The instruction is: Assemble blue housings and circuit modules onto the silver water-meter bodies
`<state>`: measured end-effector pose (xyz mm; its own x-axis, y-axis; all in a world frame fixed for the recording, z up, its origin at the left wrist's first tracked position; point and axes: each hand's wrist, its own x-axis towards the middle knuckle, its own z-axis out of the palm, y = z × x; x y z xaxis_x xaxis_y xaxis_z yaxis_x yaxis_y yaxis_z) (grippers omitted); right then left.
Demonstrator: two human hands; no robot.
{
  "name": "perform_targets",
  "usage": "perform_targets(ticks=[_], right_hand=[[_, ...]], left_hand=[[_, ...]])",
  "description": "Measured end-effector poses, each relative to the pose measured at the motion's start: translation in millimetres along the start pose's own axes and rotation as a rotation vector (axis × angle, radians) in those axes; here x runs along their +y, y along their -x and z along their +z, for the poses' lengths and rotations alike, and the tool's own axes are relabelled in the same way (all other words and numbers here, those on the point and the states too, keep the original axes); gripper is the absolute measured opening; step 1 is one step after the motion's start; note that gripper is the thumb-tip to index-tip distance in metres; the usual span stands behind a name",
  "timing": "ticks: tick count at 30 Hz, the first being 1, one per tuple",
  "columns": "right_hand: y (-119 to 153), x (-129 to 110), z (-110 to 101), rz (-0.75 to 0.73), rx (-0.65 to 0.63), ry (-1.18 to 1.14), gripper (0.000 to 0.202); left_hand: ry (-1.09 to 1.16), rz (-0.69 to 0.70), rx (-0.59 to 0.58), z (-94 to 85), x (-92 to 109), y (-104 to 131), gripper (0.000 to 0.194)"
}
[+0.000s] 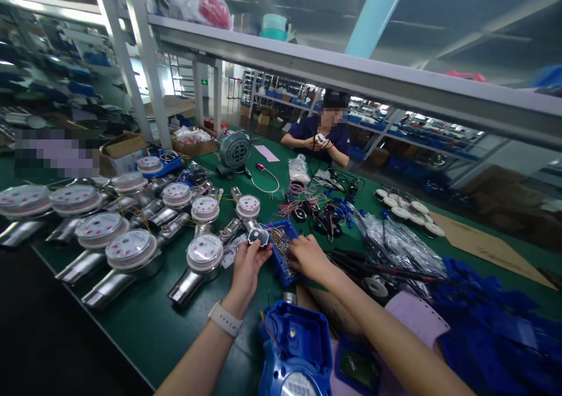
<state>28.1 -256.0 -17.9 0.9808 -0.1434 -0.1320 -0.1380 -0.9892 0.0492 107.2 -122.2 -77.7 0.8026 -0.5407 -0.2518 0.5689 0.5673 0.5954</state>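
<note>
My left hand (248,266) is closed on a small black part with a pale rim (259,237), held up just left of a blue bin. My right hand (308,256) reaches into that blue bin (286,280), which holds many small metal pieces. Its fingertips are down among the pieces, and what they pinch, if anything, is too small to make out. Nearer to me, below both hands, lies a blue housing (298,338) with an open compartment and a round dial.
Several round meters on metal pipes (205,253) cover the left side. Wires (302,194), plastic-wrapped parts (395,238) and blue bags (496,320) lie ahead and right. A shelf (307,53) spans above. Across the table sits a person (322,129) holding a white part.
</note>
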Motion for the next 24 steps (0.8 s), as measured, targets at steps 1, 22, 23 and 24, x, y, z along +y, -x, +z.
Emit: perform_targets(ticks=[1,22,23,24], right_hand=[[-1,1,2,-0.002,0.007,-0.025,0.011],[13,-27,14,-0.123,0.73,-0.668,0.011],[12,-26,14,-0.145,0.732,-0.655,0.011],[12,-25,15,-0.165,0.731,-0.641,0.011]], left_hand=[[-0.003,-0.008,-0.002,0.6,-1,0,0.03],[-0.049,-0.025,-0.093,7.4,-2,13,0.035],[-0.052,-0.022,-0.095,7.1,-3,13,0.035],[-0.055,-0.02,-0.098,6.9,-3,13,0.034]])
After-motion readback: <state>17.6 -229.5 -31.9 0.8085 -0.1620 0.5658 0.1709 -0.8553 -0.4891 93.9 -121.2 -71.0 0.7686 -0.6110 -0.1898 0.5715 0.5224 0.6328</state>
